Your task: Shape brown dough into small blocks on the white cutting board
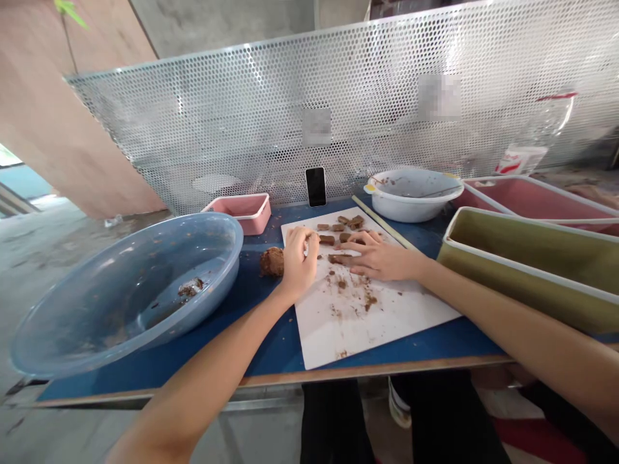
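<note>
A white board lies on the blue table, smeared with brown crumbs. Across its upper part sit several short brown clay-like pieces, some piled at the far side. My left hand is at the board's left edge, fingers curled and thumb close to the index finger; whatever they may hold is hidden. Just left of it is a rough brown lump. My right hand lies palm down with fingers spread, its fingertips over or touching a brown roll.
A large blue basin with brown residue stands left, a small pink tray behind it. A pale stick lies along the board's right side. Farther right are a white basin, a green trough and a pink one. A phone stands behind.
</note>
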Tool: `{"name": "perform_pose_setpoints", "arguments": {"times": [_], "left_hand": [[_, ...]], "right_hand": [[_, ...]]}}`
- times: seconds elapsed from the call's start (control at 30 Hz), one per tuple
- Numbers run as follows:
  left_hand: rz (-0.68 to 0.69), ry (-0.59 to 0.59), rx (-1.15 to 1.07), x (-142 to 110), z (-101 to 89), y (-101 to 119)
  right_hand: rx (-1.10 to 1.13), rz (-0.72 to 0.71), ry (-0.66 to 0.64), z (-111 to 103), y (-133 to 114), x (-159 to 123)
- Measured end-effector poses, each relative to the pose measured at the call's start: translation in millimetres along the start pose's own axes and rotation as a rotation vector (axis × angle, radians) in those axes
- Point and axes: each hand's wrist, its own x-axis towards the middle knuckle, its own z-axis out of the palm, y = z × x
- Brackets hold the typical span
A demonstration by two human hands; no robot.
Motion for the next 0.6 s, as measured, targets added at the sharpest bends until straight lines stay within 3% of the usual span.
{"name": "perform_pose_setpoints", "arguments": {"times": [0.3,0.6], "left_hand": [[0.014,-0.011,0.014,-0.9,1.2,-1.0],[0.03,-0.02,0.021,-1.6,1.2,-1.9]], "right_hand": [[0.328,0.3,-0.028,-6.3,-7.4,6.2],[0.307,0.394,0.017,-4.3,-1.5,5.6]]}}
